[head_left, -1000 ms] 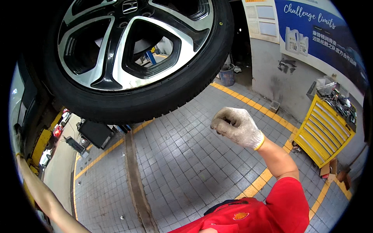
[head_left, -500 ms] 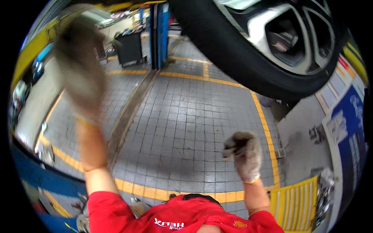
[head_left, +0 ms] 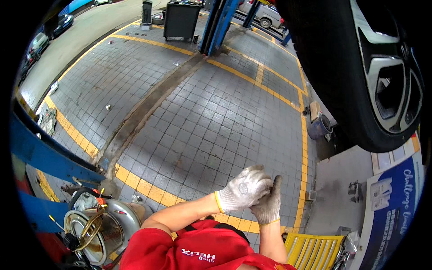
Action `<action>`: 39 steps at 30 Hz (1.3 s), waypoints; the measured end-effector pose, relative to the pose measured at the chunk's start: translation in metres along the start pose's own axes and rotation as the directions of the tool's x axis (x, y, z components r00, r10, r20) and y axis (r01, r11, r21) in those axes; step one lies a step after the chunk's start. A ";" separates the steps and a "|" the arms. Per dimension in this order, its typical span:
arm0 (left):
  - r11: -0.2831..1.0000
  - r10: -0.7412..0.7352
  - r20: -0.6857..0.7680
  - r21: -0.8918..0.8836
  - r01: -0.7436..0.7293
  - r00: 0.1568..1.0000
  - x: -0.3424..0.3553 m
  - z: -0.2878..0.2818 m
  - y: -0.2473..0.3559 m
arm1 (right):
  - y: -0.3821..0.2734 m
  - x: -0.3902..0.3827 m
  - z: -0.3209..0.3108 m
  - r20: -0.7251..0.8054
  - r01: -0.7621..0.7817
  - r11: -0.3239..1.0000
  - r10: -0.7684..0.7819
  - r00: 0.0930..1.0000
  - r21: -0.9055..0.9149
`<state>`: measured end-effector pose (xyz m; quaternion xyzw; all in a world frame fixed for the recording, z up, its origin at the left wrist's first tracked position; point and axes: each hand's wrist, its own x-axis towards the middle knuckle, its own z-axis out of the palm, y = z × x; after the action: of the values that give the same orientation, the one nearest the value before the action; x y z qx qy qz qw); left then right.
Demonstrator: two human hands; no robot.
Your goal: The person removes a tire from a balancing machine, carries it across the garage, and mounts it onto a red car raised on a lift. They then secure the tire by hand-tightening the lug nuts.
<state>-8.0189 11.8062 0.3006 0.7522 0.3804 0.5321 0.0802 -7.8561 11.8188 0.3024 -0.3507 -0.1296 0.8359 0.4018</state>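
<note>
Both my hands wear knitted white work gloves, greyed with dirt, with yellow cuff edges. They meet in front of my red shirt at the lower middle. My left hand reaches across from the left, its fingers curled against the other glove. My right hand is upright beside it, fingers bent inward, with a dark, dirty fingertip pointing up. Anything between them is hidden by the gloves. A raised car wheel, with a black tyre and a silver and black rim, hangs at the upper right, apart from my hands.
A yellow slatted rack or cart stands at lower right, near a blue banner. At lower left are a metal tank with hoses and blue lift beams. Farther off stand a black cart, a blue post and a bucket.
My left hand has come down from high on the left to meet my right hand, which has shifted slightly left and lower. The view has turned, so the wheel appears farther right.
</note>
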 end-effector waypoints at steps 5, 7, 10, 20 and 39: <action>0.971 -0.048 0.193 -0.222 0.091 0.980 0.026 0.016 0.010 | -0.039 -0.022 -0.043 0.068 0.132 0.948 -0.118 0.991 -0.291; 0.953 -0.027 0.244 -0.287 0.099 0.969 0.048 0.004 0.027 | -0.055 -0.043 -0.011 -0.058 0.186 0.898 -0.227 0.972 -0.399; 0.986 0.132 -0.044 -0.093 -0.136 0.990 0.095 -0.025 0.038 | -0.127 -0.055 -0.017 0.132 0.456 0.863 -0.437 0.890 -0.218; 0.998 -0.047 -0.726 -0.067 -0.003 0.686 0.358 -0.165 0.079 | -0.445 -0.177 0.094 0.203 0.822 -0.177 -0.976 -0.077 -0.541; 0.959 0.153 -0.803 0.261 0.108 0.576 0.422 -0.149 0.026 | -0.584 -0.094 0.123 0.187 0.810 -0.362 -0.932 -0.311 -0.461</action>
<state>-8.0735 12.0229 0.6891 0.4304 0.4361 0.7594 -0.2186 -7.5611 12.1311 0.7276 -0.2932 -0.4726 0.0589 0.8289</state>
